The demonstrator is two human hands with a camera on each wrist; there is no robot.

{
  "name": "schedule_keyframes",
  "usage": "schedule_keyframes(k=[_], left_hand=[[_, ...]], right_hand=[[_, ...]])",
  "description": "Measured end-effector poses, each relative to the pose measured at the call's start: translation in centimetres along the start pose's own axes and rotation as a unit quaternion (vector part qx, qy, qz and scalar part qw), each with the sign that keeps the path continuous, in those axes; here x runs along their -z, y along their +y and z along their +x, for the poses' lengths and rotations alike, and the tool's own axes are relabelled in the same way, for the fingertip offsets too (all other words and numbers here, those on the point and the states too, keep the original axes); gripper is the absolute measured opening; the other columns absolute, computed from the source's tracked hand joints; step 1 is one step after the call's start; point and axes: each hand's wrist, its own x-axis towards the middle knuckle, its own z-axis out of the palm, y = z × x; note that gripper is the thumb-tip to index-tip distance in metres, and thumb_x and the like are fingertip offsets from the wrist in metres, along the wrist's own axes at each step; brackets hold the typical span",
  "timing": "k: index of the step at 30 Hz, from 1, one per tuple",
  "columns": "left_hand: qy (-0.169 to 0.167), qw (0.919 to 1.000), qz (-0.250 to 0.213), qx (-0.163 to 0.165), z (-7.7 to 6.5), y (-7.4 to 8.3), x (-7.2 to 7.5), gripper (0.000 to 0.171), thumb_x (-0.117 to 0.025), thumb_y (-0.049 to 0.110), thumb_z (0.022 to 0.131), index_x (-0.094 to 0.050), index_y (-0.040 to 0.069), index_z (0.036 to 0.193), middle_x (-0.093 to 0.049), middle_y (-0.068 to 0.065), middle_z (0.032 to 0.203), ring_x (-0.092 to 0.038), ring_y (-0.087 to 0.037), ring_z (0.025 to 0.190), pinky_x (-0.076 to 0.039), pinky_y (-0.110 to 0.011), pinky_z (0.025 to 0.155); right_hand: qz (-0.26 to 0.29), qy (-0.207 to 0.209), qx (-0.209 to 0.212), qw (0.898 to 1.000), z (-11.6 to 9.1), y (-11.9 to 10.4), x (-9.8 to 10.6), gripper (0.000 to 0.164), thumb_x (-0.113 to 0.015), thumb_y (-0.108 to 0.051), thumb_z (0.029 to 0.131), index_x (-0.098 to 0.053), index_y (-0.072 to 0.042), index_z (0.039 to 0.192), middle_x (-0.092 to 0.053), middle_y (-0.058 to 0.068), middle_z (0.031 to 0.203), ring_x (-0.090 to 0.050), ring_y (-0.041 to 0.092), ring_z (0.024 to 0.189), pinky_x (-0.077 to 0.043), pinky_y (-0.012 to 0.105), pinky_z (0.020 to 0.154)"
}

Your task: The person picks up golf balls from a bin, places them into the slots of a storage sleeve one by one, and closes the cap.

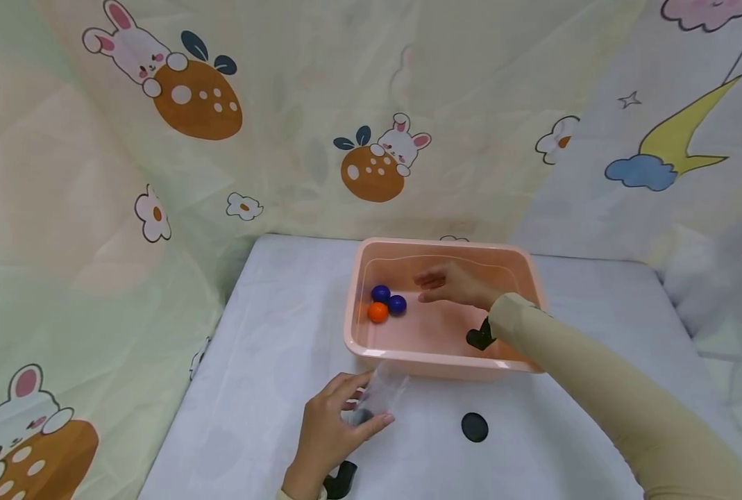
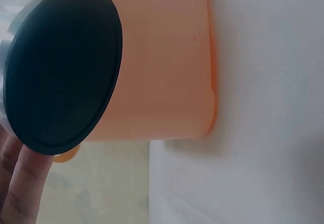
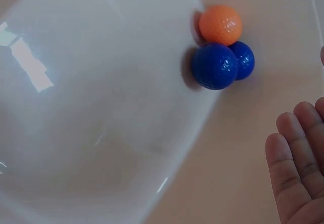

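My left hand (image 1: 325, 425) grips a clear plastic cylinder (image 1: 384, 393) in front of the pink bin (image 1: 433, 361). The cylinder's round black end (image 2: 63, 70) faces the left wrist camera. My right hand (image 1: 457, 286) reaches over the bin with its fingers extended and nothing between them. Left of those fingertips, two blue balls (image 1: 397, 305) and an orange ball (image 1: 378, 312) sit grouped on the bin floor. Dimples show on the orange ball (image 3: 220, 25) in the right wrist view, where the right fingers (image 3: 281, 166) are apart from the balls.
A flat black disc (image 1: 474, 427) lies on the white-covered table (image 1: 271, 333), in front of the bin. Behind the table hangs a patterned cloth (image 1: 296, 90) with rabbit and flower prints. Black bands (image 1: 482, 336) show at both wrists.
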Motion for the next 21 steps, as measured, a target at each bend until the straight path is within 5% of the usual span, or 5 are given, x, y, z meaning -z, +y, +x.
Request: schedule_keyframes(k=[21], left_hand=[[-0.013,0.9999,0.006,-0.001,0.8,-0.1,0.0,0.059,-0.099,0.041,0.079,-0.079,0.017,0.129,-0.073,0.008,0.105,-0.071,-0.005,0.087,-0.061,-0.019,0.072]], right_hand=[[0.025,-0.036,0.002,0.999,4.3,1.8,-2.7,0.045,-0.078,0.002,0.097,-0.064,0.013,0.138,-0.068,0.031,0.137,-0.069,0.044,0.123,-0.057,0.048,0.106]])
